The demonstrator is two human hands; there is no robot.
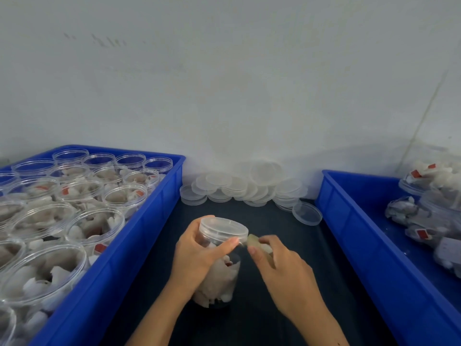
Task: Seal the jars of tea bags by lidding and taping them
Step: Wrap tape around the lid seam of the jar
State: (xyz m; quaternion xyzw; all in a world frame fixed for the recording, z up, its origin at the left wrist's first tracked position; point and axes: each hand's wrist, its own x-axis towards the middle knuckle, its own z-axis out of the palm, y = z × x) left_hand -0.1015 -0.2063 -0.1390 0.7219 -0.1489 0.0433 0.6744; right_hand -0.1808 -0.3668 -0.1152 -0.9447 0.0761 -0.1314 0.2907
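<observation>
A clear plastic jar of tea bags (219, 278) stands on the dark table between the two bins, with a clear lid (224, 227) on top. My left hand (197, 253) grips the jar just under the lid, thumb stretched along the rim toward the right. My right hand (277, 260) holds a small roll of clear tape (257, 243) right next to the lid's right edge. A short strip of tape seems to run from the roll to the jar, under my left thumb.
A blue bin (139, 236) on the left holds several open jars of tea bags. Another blue bin (354, 236) on the right holds jars (424, 216) lying on their sides. A pile of loose clear lids (249, 188) lies against the wall behind the jar.
</observation>
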